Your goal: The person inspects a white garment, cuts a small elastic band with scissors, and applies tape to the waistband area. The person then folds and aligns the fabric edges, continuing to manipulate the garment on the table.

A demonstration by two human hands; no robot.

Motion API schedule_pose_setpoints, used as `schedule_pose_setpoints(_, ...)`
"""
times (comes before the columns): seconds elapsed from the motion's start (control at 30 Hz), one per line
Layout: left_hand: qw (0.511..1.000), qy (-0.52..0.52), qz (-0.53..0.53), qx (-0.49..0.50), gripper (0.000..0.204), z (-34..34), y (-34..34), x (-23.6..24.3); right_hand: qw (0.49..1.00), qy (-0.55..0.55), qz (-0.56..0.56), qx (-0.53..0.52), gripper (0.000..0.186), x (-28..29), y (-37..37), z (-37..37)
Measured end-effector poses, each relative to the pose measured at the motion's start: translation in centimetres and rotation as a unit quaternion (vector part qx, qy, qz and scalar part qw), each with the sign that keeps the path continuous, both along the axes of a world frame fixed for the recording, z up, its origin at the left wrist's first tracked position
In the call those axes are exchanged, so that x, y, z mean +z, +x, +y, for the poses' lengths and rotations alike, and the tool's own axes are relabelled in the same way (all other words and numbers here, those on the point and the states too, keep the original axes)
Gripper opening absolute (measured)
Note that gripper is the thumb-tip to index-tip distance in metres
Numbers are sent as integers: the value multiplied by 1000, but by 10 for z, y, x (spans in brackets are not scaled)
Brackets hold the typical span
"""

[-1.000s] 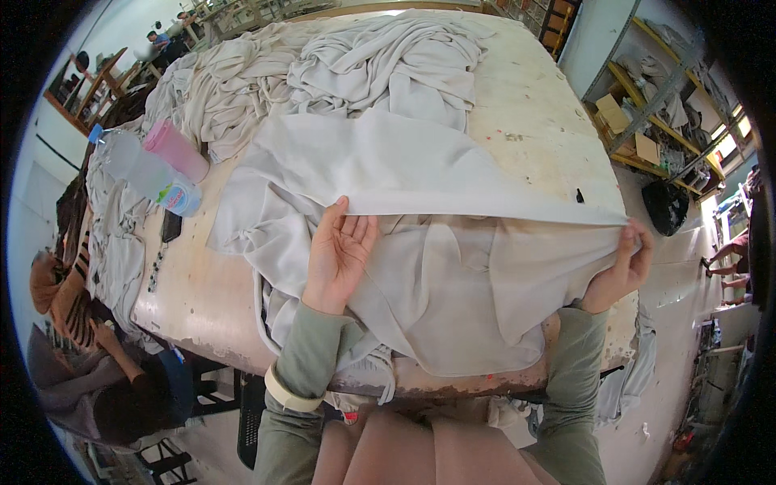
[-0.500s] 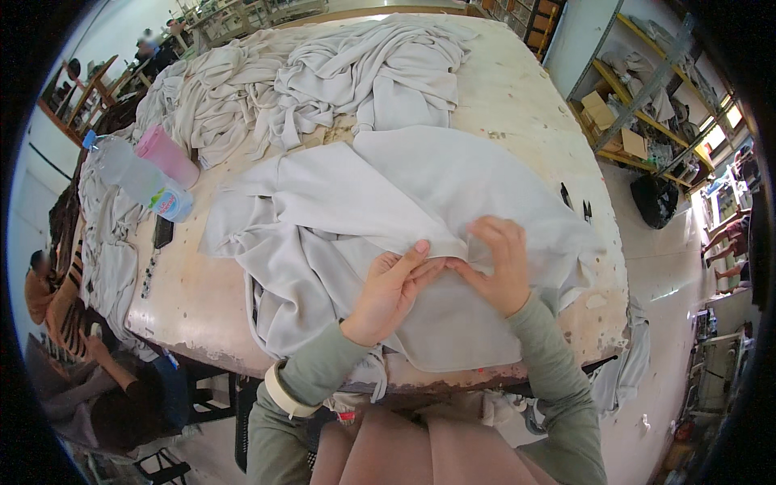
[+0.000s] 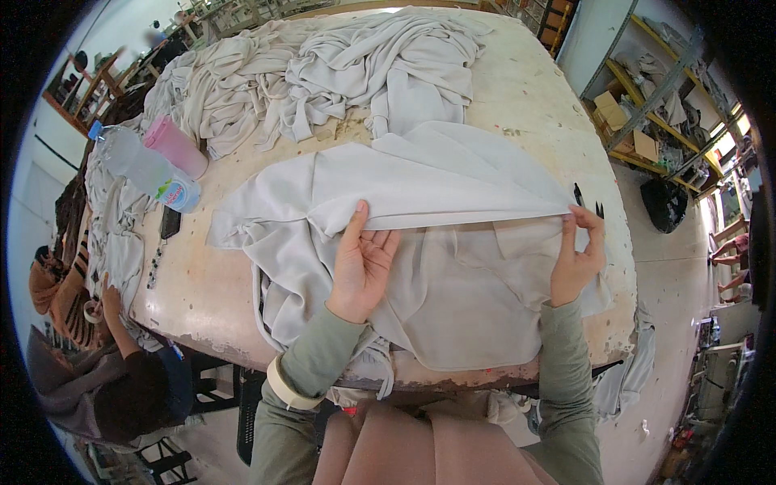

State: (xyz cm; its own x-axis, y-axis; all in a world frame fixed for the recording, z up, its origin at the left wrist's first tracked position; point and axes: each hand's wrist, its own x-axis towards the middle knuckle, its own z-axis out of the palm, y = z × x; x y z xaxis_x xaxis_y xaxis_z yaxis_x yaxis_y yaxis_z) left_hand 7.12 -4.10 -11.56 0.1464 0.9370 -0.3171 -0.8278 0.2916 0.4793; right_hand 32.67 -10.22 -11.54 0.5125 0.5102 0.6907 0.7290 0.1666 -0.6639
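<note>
A light grey garment (image 3: 453,182) of smooth cloth lies spread near the front of the table, with one straight edge drawn out taut from side to side. My right hand (image 3: 579,255) pinches the right end of this edge between thumb and fingertips. Further left, my left hand (image 3: 362,271) holds the same edge, thumb on top and fingers beneath it, palm turned up. A single layer of the cloth hangs below the edge to the table's front. Bunched folds lie left of my left hand.
A large heap of grey garments (image 3: 380,65) covers the far side of the table (image 3: 533,105). At left are a water bottle (image 3: 149,170), pink tumbler (image 3: 174,145) and dark phone (image 3: 170,222). Small black tools (image 3: 599,208) lie beyond my right hand. A co-worker (image 3: 121,380) sits at lower left.
My right hand has moved right along the garment's edge, away from my left hand. The edge is now stretched straight, and my left hand has shifted slightly left.
</note>
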Motion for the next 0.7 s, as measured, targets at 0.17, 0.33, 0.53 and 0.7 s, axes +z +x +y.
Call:
schedule_pose_setpoints(0.17, 999, 36, 22, 17, 33, 1, -4, -1, 996, 33, 64, -44, 12, 7, 21, 3)
schedule_pose_setpoints(0.33, 991, 79, 102, 18, 35, 1, -6, -1, 992, 61, 106, -42, 13, 8, 37, 5)
schedule_pose_setpoints(0.53, 971, 117, 188, 93, 29, 0, 0, 6, 990, 53, 124, -31, 13, 7, 46, 3)
schedule_pose_setpoints(0.7, 953, 173, 217, 120, 20, 6, -9, 3, 992, 55, 113, -26, 12, 9, 48, 1)
